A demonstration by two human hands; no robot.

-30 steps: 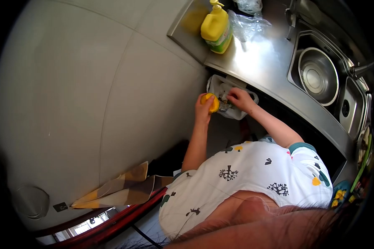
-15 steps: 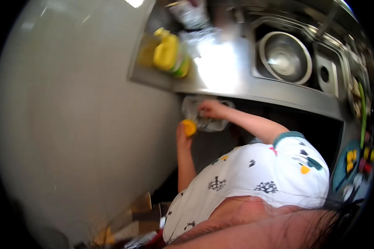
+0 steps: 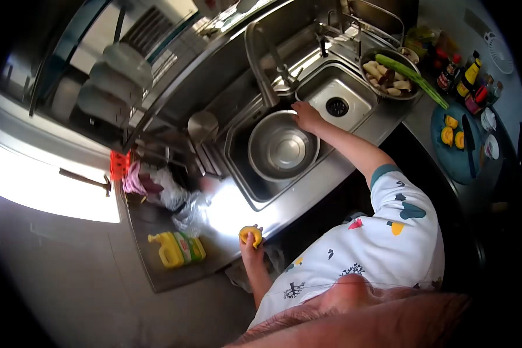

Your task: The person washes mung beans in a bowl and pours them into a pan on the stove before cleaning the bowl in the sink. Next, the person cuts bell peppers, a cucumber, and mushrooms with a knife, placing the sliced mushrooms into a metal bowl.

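Observation:
My left hand (image 3: pixel 251 246) is wrapped round a yellow piece (image 3: pixel 250 234), hollowed in the middle, just above the counter's front edge. My right hand (image 3: pixel 307 115) is at the upper right rim of a round metal basin (image 3: pixel 285 148), which sits in the larger sink compartment. Its fingers are bent together near the rim; whether they grip it or anything else cannot be made out. Beside the hand lies the smaller sink compartment (image 3: pixel 356 95) with its dark drain. The faucet (image 3: pixel 254 58) curves down over the back of the basin.
A yellow bottle (image 3: pixel 177 249) and clear plastic bags (image 3: pixel 192 213) are on the left of the counter (image 3: pixel 226 203). At right, a bowl (image 3: pixel 414 94) holds food pieces and a green stalk; a blue board (image 3: pixel 446 158) bears yellow pieces and a knife (image 3: pixel 469 142). A bag hangs below the counter.
The view has turned toward the sink. My right hand has left the bag below the counter and reached the basin. My left hand has risen with the yellow piece.

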